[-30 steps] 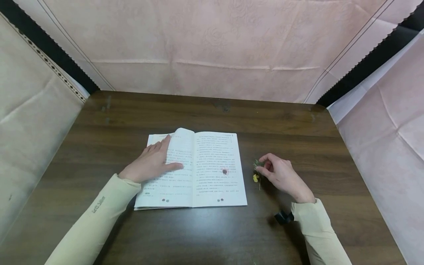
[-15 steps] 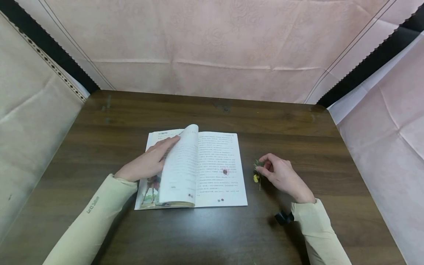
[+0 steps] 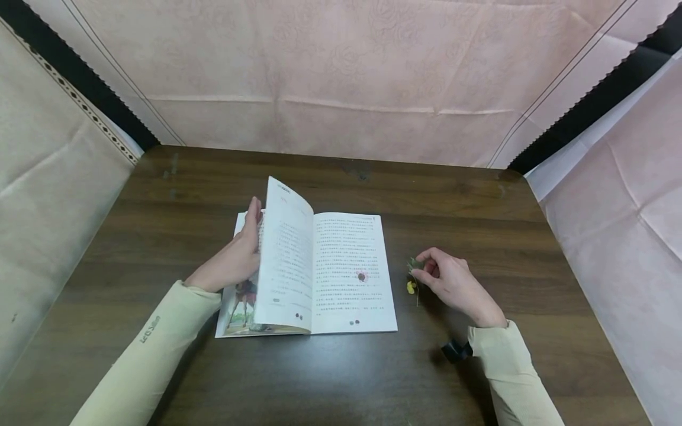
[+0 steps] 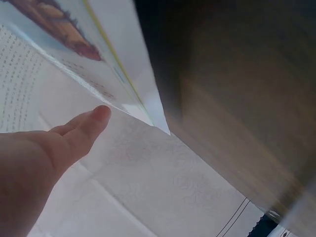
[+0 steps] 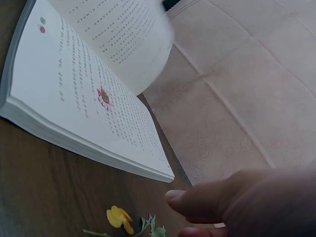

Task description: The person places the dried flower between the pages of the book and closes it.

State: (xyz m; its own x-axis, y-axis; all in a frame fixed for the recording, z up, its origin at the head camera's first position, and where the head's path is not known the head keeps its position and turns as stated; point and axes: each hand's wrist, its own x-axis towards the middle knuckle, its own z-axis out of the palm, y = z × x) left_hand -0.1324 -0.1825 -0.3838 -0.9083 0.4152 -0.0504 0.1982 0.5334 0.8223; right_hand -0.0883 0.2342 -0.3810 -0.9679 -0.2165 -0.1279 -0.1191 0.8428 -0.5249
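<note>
An open book [image 3: 348, 296] lies on the table, with a text page [image 3: 288, 260] lifted at its left side. Behind that page stands my left hand [image 3: 231, 260], its fingers straight and pointing away, over a page with a coloured picture [image 3: 243, 307]. In the left wrist view, the fingertips [image 4: 101, 116] are close to the paper's edge. To the right of the book, my right hand [image 3: 453, 281] pinches a small green sprig [image 3: 413, 264] between thumb and index finger. A yellow flower [image 3: 411, 287] on a thin stem hangs below the thumb, sharper in the right wrist view.
The brown wooden table [image 3: 341, 378] reaches to pale patterned cloth [image 3: 341, 77] at the back and both sides. A black strapped device [image 3: 456, 350] shows at the right wrist. Black bands [image 3: 96, 89] run along the cloth corners.
The left hand pushed the left page rightward, then straightened its fingers upward; the page now stands raised, and a picture page shows beneath. The right hand and the sprig have stayed still.
</note>
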